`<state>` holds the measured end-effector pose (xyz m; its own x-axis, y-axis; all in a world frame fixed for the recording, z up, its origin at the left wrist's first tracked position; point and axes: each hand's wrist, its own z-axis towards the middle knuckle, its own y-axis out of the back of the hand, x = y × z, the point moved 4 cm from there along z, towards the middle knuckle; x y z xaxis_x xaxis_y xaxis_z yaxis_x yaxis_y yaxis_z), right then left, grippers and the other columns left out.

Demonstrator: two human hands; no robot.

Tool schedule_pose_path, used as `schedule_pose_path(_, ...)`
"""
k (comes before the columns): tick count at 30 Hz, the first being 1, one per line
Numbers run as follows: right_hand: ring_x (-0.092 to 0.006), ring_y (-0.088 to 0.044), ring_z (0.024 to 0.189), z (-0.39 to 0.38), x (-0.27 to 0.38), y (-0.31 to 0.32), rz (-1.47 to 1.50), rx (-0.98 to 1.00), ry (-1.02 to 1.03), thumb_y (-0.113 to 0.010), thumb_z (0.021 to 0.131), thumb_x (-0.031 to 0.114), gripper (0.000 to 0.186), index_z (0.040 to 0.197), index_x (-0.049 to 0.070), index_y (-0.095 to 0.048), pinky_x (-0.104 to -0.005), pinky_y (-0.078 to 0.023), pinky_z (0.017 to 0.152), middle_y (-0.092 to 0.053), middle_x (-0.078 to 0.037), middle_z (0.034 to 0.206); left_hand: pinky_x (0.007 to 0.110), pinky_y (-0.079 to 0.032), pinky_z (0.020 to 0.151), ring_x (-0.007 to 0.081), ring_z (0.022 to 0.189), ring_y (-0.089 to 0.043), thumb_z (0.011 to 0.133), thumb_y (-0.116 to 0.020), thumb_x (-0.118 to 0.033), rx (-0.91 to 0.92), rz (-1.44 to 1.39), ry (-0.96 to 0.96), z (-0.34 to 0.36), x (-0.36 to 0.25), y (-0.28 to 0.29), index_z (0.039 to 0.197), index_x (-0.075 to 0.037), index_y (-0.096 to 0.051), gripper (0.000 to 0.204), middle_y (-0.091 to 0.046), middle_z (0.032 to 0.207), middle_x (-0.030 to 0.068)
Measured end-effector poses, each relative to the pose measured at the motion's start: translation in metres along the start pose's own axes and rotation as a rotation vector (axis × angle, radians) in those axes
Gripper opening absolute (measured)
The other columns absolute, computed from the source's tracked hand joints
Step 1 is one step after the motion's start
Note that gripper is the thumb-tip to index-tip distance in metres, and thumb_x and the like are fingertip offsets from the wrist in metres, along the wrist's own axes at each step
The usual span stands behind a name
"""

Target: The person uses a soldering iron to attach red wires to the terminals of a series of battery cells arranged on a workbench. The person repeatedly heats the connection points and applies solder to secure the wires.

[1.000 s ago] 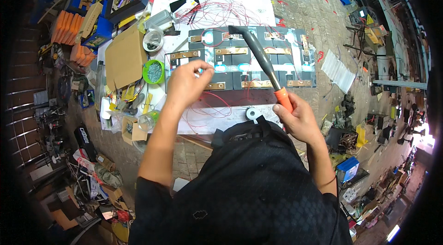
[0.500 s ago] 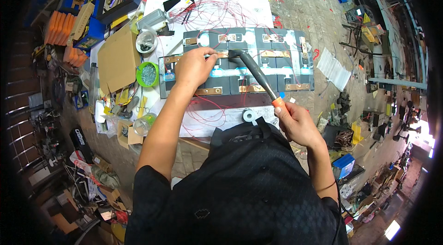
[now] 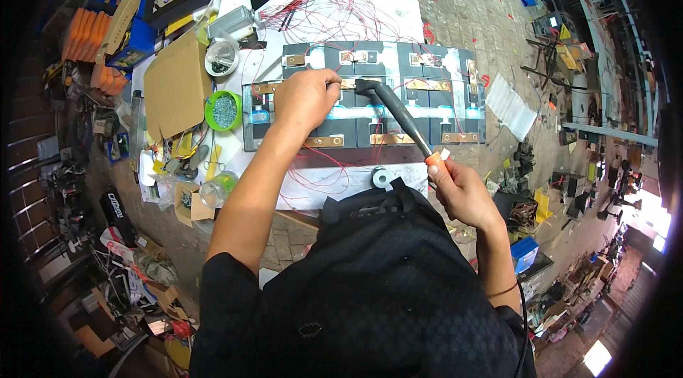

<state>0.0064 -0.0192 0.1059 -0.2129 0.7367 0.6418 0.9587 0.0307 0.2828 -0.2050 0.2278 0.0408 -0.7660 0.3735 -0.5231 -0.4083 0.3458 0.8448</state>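
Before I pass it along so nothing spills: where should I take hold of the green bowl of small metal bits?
Take the green bowl by its rim, with fingers on opposite sides of its outer wall, and lift it level. It is round, open-topped and sits upright, full of loose bits. Come from above on the near side: cardboard crowds its left, the battery pack its right.

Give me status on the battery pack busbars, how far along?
Done: copper busbars already sit along the near row of the battery pack and at several far-row spots. In hand: the left hand pinches a small part at a busbar mid-pack, and the right hand holds the hammer with its head beside it. Left: red wires lie loose.
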Motion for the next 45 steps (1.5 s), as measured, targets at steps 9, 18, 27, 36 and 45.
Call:
schedule_pose_path(9,-0.0058,-0.045,0.056,0.002,-0.001,0.003,0.057,0.029,-0.041,-0.059,0.108,0.045,0.046,0.09,0.002,-0.061,-0.0288,-0.036,0.05,-0.048,0.006,0.065,0.046,-0.056,0.067,0.0334,0.076,-0.073,0.09,-0.07,-0.03,-0.015,0.041,-0.022,0.004,-0.001,-0.001,0.099,-0.021,-0.082,0.018,-0.076,0.082,0.0111)
schedule_pose_path(18,-0.0057,-0.046,0.056,0.004,-0.003,0.006,0.052,0.039,-0.039,-0.061,0.107,0.045,0.045,0.091,0.003,-0.06,-0.0282,-0.037,0.049,-0.05,0.005,0.065,0.046,-0.057,0.068,0.0333,0.078,-0.074,0.09,-0.07,-0.03,-0.024,0.084,-0.06,0.007,-0.006,-0.003,0.099,-0.022,-0.081,0.016,-0.076,0.082,0.0098)
schedule_pose_path(27,-0.0065,-0.046,0.058,0.005,-0.006,0.007,0.025,0.043,-0.045,-0.061,0.107,0.045,0.046,0.09,0.003,-0.061,-0.0293,-0.038,0.051,-0.051,0.005,0.066,0.046,-0.057,0.065,0.0334,0.074,-0.074,0.091,-0.072,-0.031,-0.107,0.163,-0.161,0.01,-0.011,-0.005,0.098,-0.023,-0.081,0.014,-0.075,0.08,0.0102)
schedule_pose_path(36,-0.0077,-0.046,0.059,0.006,-0.004,0.009,-0.016,0.033,-0.02,-0.061,0.107,0.045,0.047,0.088,0.002,-0.061,-0.0308,-0.037,0.052,-0.05,0.004,0.066,0.046,-0.057,0.064,0.0326,0.074,-0.074,0.092,-0.072,-0.029,-0.145,0.146,-0.219,0.01,-0.012,-0.009,0.098,-0.022,-0.08,0.012,-0.075,0.08,0.0098)
schedule_pose_path(45,-0.008,-0.045,0.06,0.007,-0.007,0.01,0.001,0.035,-0.029,-0.062,0.107,0.044,0.047,0.088,0.001,-0.061,-0.0313,-0.037,0.053,-0.049,0.005,0.065,0.046,-0.056,0.064,0.0324,0.074,-0.074,0.093,-0.072,-0.029,-0.129,0.141,-0.195,0.01,-0.013,-0.007,0.098,-0.022,-0.079,0.012,-0.075,0.08,0.01)
